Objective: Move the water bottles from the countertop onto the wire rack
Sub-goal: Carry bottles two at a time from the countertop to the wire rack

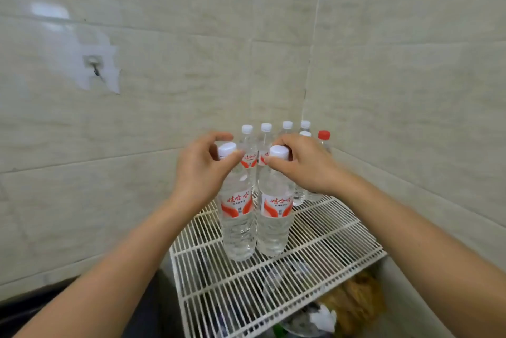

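Note:
Two clear water bottles with white caps and red-and-white labels stand side by side on the white wire rack (315,250). My left hand (201,170) grips the neck of the left bottle (237,225) just under its cap. My right hand (304,166) pinches the neck of the right bottle (274,224) the same way. Behind them, several more white-capped bottles (265,135) stand in a row at the rack's back, plus one with a red cap (324,135) at the right end.
Tiled walls meet in a corner right behind the rack. A dark countertop edge (32,307) shows at the lower left. Under the rack lie a yellowish bag (358,299) and other clutter. The rack's front half holds nothing.

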Tool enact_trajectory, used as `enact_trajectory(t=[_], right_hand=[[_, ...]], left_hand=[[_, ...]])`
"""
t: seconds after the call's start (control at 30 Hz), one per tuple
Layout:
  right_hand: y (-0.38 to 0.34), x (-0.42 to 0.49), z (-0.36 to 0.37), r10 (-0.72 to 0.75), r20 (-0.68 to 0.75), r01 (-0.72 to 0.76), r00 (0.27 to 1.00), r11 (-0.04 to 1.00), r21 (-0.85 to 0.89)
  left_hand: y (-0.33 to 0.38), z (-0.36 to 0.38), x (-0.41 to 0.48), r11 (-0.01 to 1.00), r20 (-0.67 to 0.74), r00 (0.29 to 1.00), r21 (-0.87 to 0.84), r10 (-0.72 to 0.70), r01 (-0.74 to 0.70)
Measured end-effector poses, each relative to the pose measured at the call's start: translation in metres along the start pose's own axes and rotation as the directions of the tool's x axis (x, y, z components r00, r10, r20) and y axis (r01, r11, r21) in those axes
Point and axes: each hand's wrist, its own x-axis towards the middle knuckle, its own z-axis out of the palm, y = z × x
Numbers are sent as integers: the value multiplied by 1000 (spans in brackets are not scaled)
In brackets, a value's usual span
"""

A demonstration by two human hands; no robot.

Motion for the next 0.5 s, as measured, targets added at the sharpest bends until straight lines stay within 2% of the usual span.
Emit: enact_trajectory(t=[0.17, 0.33, 0.5], right_hand=[[54, 40, 9, -52, 109, 51, 993, 999, 13], [86, 78, 13, -80, 159, 80, 984, 997, 1], [108, 103, 19, -107, 169, 116, 980, 992, -41]], left_hand=[[-15, 51, 26, 996, -47, 998, 72, -52, 55], [-21, 87, 51, 980, -46, 994, 165, -101, 107], [-23, 109, 66, 973, -25, 995, 206, -97, 100]])
